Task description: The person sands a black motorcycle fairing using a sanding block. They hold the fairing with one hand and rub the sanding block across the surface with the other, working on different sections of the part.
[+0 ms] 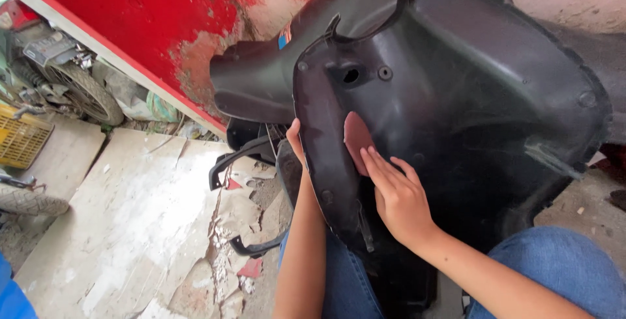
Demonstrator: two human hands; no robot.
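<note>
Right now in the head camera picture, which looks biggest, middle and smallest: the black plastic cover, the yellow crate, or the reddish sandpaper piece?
1. Black plastic cover, though it is nearest the camera.
2. Yellow crate, partly cut off.
3. Reddish sandpaper piece, under the right hand.

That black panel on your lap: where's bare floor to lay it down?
Free: the pale floor slab between the yellow crate and the cracked, flaking strip. Crowded: under the red wall, by the wheel and bags. Both hands, left and right, hold the black panel.
</note>
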